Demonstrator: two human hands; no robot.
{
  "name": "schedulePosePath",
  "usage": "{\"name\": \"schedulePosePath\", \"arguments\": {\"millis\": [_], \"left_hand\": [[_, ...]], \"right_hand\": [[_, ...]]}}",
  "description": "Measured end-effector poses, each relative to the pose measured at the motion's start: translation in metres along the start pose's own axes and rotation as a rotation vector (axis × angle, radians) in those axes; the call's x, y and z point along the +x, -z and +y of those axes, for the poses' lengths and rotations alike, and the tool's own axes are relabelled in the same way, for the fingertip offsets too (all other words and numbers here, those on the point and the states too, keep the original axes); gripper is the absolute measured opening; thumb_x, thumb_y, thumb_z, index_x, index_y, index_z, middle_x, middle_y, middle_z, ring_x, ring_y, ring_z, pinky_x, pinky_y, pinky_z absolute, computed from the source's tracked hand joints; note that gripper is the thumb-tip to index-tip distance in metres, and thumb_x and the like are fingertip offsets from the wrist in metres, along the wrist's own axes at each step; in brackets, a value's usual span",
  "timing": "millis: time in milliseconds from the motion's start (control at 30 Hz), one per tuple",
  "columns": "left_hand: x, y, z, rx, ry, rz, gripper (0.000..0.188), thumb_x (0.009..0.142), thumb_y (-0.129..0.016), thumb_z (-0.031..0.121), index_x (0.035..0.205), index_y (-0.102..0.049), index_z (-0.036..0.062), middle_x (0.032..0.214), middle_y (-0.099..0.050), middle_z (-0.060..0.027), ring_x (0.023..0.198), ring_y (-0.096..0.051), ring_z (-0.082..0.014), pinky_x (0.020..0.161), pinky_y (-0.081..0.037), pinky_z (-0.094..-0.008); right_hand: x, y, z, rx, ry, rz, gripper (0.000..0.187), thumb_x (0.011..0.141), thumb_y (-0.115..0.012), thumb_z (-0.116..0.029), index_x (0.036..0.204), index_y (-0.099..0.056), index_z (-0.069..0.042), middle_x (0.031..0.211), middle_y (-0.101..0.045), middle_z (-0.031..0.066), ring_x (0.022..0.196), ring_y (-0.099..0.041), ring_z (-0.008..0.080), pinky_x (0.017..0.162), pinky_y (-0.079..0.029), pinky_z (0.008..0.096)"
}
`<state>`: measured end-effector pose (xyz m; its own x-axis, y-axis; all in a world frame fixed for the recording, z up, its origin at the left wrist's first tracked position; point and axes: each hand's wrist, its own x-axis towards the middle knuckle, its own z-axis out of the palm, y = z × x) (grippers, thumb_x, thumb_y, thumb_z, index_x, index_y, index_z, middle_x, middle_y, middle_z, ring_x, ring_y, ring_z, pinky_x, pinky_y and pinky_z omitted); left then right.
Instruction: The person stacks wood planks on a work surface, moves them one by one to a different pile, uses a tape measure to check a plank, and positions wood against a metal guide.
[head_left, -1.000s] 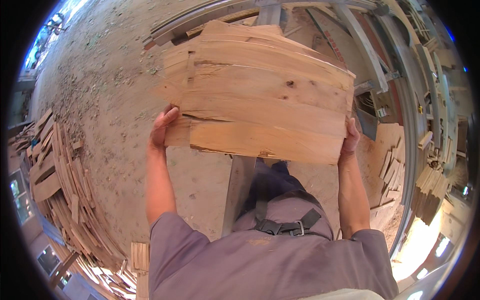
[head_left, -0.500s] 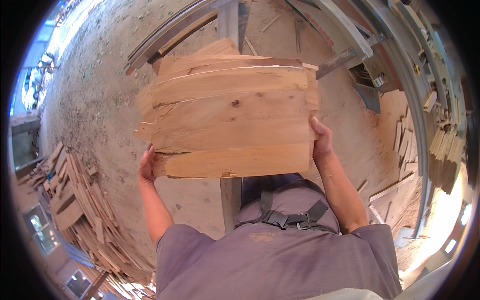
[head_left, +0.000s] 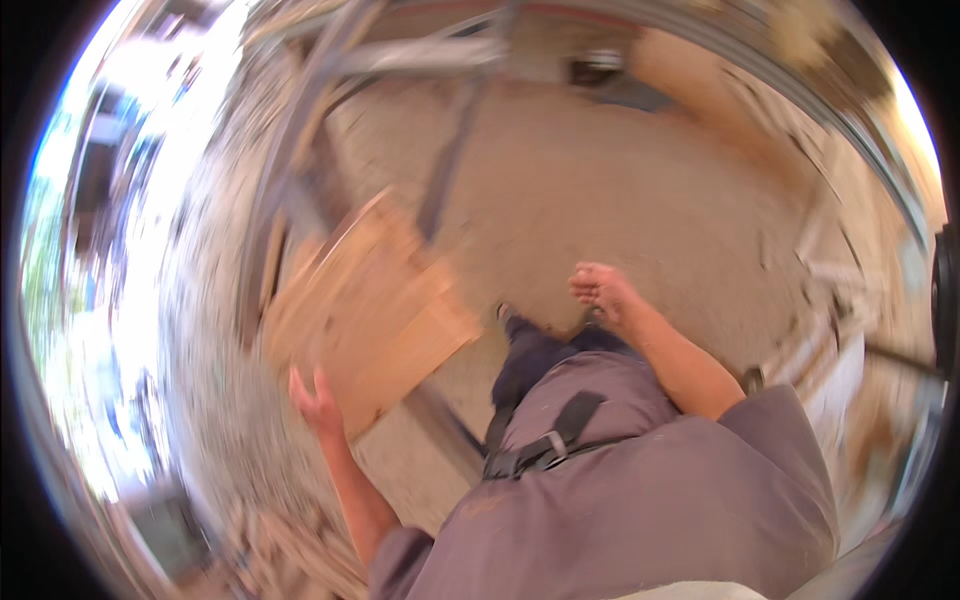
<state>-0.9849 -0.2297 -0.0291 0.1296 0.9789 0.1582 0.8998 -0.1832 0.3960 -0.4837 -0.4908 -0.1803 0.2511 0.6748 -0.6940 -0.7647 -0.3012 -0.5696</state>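
A stack of light wooden boards (head_left: 365, 310) lies at a slant to my left, over the bars of a metal frame (head_left: 300, 125). My left hand (head_left: 318, 405) is at the near left edge of the boards, its fingers apart. Whether it still touches the wood is hard to tell through the blur. Away from the stack, my right hand (head_left: 605, 290) hangs over the dirt floor in front of my body, fingers curled in, with nothing visible in them.
Scattered wood pieces (head_left: 290, 550) lie at the lower left. Long metal rails (head_left: 850, 120) curve along the right, and a dark box-like object (head_left: 597, 65) stands at the far side. Bright light washes out the left.
The view has swung to the right, so the boards now appear farther left and slanted. Both hands gripped the boards' ends before; the right has let go and the left has loosened.
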Motion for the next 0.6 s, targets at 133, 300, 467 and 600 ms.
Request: {"name": "schedulePosePath", "arguments": {"millis": [133,300,467,600], "left_hand": [[-0.042,-0.061,0.053,0.144,-0.365,-0.065,0.056,0.099,-0.059,0.032,0.139,-0.051,-0.0073,0.151,-0.039,-0.0327,0.14,-0.036,-0.0486,0.117,-0.028,-0.056],[-0.046,-0.099,0.195,0.056,-0.908,-0.224,0.06,0.092,-0.064,0.027,0.141,-0.05,-0.0042,0.158,-0.034,-0.0279,0.144,-0.03,-0.0482,0.118,-0.027,-0.0571],[-0.066,-0.148,0.387,-0.088,-1.33,-0.567,0.067,0.086,-0.07,0.014,0.145,-0.045,-0.004,0.156,-0.039,-0.0223,0.145,-0.033,-0.042,0.119,-0.028,-0.0528],[-0.063,-0.146,0.442,-0.162,-1.234,-0.691,0.063,0.087,-0.071,0.012,0.143,-0.048,-0.0048,0.147,-0.05,-0.0236,0.137,-0.046,-0.037,0.115,-0.036,-0.0457]], "right_hand": [[-0.048,0.125,0.045,0.232,0.152,0.227,0.012,0.091,-0.062,-0.011,0.081,-0.057,-0.014,0.071,-0.056,-0.0024,0.059,-0.052,0.0091,0.05,-0.04,0.0236],[-0.14,0.213,0.146,0.51,0.559,0.591,0.019,0.093,-0.06,-0.014,0.075,-0.054,-0.016,0.065,-0.052,-0.0052,0.054,-0.047,0.0084,0.048,-0.036,0.0242],[-0.264,0.218,0.253,0.459,0.509,1.031,0.016,0.091,-0.059,-0.019,0.076,-0.06,-0.014,0.073,-0.059,0.002,0.063,-0.057,0.0172,0.052,-0.042,0.0325],[-0.26,0.156,0.433,-1.133,-0.226,1.103,0.02,0.085,-0.06,-0.024,0.08,-0.075,-0.011,0.088,-0.072,0.0134,0.086,-0.071,0.033,0.07,-0.057,0.0457]]}}
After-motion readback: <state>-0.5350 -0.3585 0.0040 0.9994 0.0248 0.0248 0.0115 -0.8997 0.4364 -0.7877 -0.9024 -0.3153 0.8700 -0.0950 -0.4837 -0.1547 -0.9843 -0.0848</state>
